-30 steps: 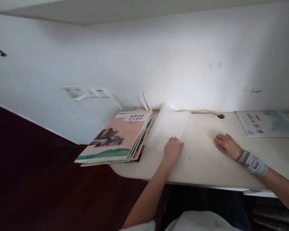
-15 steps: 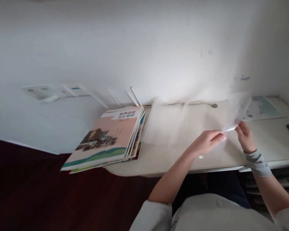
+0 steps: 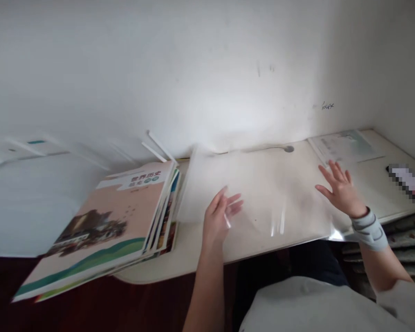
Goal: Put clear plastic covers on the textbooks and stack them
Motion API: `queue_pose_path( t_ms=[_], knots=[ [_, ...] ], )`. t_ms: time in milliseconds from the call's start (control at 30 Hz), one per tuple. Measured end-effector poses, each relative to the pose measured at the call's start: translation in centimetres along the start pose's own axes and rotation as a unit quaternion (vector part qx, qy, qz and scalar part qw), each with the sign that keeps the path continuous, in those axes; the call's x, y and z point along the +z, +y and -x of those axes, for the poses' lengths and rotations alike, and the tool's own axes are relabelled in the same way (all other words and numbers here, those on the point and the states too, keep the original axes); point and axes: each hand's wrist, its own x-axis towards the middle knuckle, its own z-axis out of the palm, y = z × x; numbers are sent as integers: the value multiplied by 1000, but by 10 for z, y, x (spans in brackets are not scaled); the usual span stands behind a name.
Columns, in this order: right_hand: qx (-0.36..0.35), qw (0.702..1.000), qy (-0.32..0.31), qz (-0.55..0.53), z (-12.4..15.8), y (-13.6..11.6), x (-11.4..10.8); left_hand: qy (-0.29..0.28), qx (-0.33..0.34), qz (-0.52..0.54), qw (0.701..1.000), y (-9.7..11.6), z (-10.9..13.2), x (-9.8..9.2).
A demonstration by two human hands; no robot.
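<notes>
Top book (image 3: 97, 216), 8 o'clock: salmon-pink cover, white title panel with maroon characters and teal discs, brown building print, wavy green band along lower edge. Film (image 3: 278, 222), 4 o'clock: colourless, white glints. Booklet (image 3: 352, 144), 3 o'clock: whitish and pale green. Desk (image 3: 371, 184): cream. Wrist wrap (image 3: 370, 229), 4 o'clock: grey. Shirt (image 3: 304, 302), 5 o'clock: light grey. Wall (image 3: 207, 69), 12 o'clock: white, dark scribble (image 3: 328, 106) at 2 o'clock. Floor (image 3: 141, 311), 7 o'clock: dark maroon.

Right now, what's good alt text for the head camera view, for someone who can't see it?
A person's left hand seems to hold clear plastic over a pale desk, while the right hand is spread open. A stack of books lies to the left, a booklet toward the back right.
</notes>
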Motion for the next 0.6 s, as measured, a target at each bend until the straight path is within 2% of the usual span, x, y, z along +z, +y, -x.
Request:
queue_pose_path(
  t_ms=[100,200,267,333,367,400,467,533,600],
  knots=[
    [16,991,-117,68,-10,7,33,43,-27,-54,997,-21,5,-21],
    [-1,970,-230,82,-15,15,56,68,-27,-96,993,-27,4,-35],
    [-31,962,-260,75,-18,19,61,78,-24,-141,987,-22,1,-42],
    [-48,960,-264,73,-21,21,59,92,-8,-231,968,-11,-2,-48],
    [-51,960,-267,73,-23,21,57,112,9,-300,947,-3,-3,-50],
    [-51,958,-271,75,-25,21,55,139,36,-380,914,8,-2,-52],
    [-50,955,-279,84,-31,20,50,203,106,-539,811,33,3,-55],
    [-51,955,-276,96,-38,18,47,237,181,-630,717,62,10,-59],
    [-52,961,-253,97,-45,15,46,257,206,-680,655,89,13,-66]
  ],
)
